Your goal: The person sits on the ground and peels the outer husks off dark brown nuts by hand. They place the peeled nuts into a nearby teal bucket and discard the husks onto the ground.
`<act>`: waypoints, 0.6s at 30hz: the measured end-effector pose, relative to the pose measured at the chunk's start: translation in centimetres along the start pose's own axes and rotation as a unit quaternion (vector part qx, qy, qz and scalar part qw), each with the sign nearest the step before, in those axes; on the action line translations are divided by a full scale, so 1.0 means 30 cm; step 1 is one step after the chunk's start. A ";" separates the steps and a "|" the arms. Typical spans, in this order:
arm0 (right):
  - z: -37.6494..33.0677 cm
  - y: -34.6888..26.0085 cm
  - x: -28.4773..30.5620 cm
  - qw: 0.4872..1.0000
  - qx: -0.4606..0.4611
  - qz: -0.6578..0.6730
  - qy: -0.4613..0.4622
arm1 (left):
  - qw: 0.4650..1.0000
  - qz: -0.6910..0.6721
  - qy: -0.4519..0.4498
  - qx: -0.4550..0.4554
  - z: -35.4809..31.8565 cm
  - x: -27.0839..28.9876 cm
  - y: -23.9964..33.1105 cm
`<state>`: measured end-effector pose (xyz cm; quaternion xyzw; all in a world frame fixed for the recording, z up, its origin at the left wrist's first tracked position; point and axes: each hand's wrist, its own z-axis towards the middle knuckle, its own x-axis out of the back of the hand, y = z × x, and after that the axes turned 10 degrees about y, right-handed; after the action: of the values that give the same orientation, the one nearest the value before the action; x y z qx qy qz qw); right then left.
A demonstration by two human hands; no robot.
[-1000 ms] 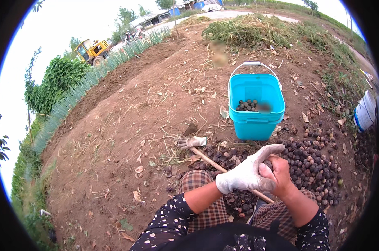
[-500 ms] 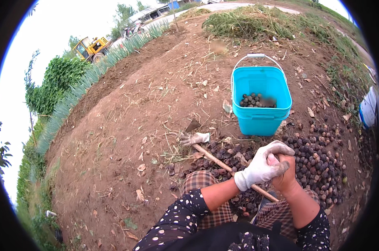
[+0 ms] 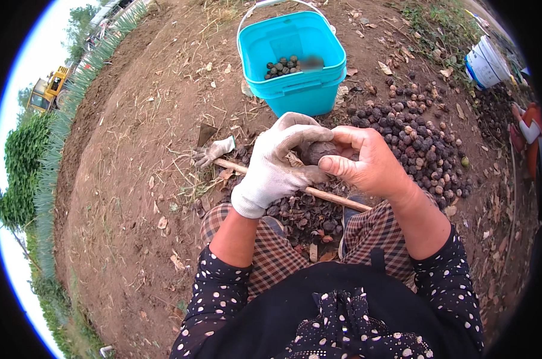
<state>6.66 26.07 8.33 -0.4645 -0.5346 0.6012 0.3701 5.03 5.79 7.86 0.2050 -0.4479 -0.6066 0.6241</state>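
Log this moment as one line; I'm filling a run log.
left gloved hand: holding round dark brown nut | right bare hand: same nut | turquoise plastic bucket: ahead, partly filled

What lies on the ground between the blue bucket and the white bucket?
In the head view, dark round nuts and dry leaves lie scattered on the soil between the blue bucket and the white bucket.
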 end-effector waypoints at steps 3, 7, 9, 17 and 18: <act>-0.007 -0.032 0.004 0.999 -0.037 0.014 -0.011 | 0.999 -0.009 0.035 -0.015 -0.008 -0.007 -0.013; -0.005 -0.016 0.007 0.999 -0.013 -0.036 -0.011 | 0.997 0.069 0.031 -0.033 -0.002 -0.025 0.025; 0.006 -0.003 0.014 0.996 0.012 -0.085 -0.020 | 0.993 0.099 0.038 -0.051 -0.007 -0.028 0.009; 0.006 0.086 -0.011 0.971 0.110 -0.211 0.024 | 0.974 0.203 -0.018 -0.096 -0.022 -0.019 0.022; 0.005 0.104 -0.016 0.970 0.106 -0.215 0.035 | 0.972 0.208 -0.023 -0.103 -0.025 -0.021 0.021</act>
<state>6.81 25.10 5.32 -0.3176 -0.5417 0.5439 0.5566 6.08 6.27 7.79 0.0277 -0.4304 -0.5108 0.7437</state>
